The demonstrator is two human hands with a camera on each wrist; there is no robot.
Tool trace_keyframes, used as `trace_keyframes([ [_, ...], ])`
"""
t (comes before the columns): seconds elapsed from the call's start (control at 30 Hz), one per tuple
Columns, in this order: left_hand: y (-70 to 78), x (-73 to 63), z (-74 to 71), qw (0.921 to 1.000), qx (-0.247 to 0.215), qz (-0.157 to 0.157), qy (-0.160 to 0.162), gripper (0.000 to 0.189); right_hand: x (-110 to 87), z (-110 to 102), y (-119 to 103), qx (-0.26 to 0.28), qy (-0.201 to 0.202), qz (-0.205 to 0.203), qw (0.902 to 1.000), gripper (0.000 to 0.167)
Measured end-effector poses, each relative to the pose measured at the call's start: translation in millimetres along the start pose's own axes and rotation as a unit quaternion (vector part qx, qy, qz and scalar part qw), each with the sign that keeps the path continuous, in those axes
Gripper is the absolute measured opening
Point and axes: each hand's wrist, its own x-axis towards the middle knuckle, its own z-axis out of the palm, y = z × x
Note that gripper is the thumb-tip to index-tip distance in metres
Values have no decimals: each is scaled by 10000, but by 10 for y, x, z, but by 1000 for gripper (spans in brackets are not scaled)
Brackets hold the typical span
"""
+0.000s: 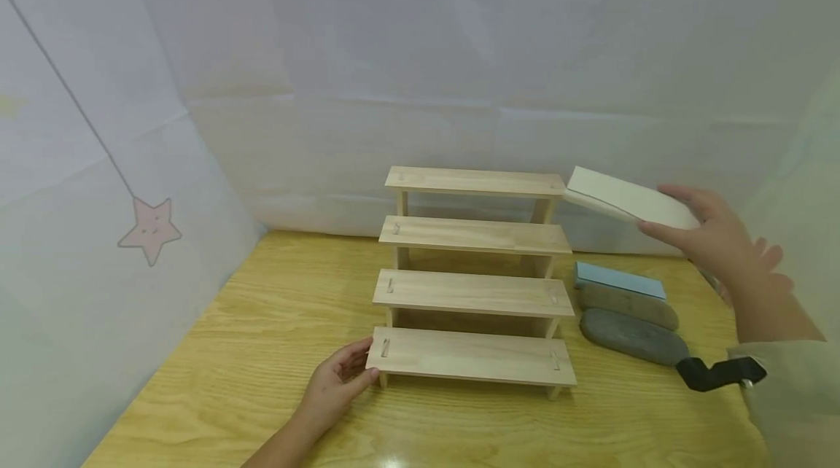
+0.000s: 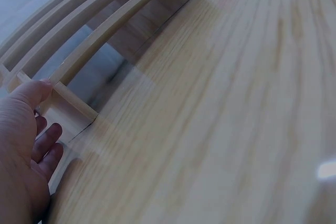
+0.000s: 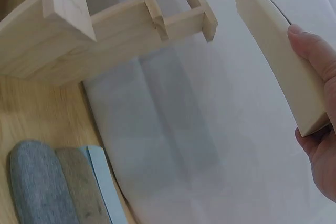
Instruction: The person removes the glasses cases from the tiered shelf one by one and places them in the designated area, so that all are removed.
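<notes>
A pale wooden stepped display stand (image 1: 469, 293) with several shelves stands on the table. My left hand (image 1: 335, 384) holds the left end of its lowest shelf, thumb at the front corner and fingers toward the back. In the left wrist view, the thumb of my left hand (image 2: 21, 129) touches that shelf corner. Raised to the right of the top shelf, my right hand (image 1: 712, 231) grips one end of a cream-white oblong case (image 1: 626, 198). The right wrist view shows the case (image 3: 281, 56) tilted, with a seam along its edge, between thumb and fingers.
Right of the stand, a light blue case (image 1: 620, 280), a brownish felt-like case (image 1: 630, 305) and a dark grey one (image 1: 633, 337) lie side by side on the wood-grain table (image 1: 262, 351). A white cloth backdrop (image 1: 394, 52) hangs close behind the stand and along the left.
</notes>
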Motion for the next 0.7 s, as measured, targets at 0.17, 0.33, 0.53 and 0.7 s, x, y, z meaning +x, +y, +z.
trace_keyframes([
  [0.17,10,-1,-4,10000,-30,52,1,50,-139,-37,147,-338,130,274,9990,84],
  [0.33,21,2,-2,9999,-29,114,25,49,-229,-29,299,-333,300,83,9990,81],
  [0.53,23,11,6,10000,5,65,41,49,-343,4,446,-599,318,-21,9977,80],
  [0.7,16,12,6,10000,-9,42,82,49,-454,63,545,-678,274,77,9973,82],
])
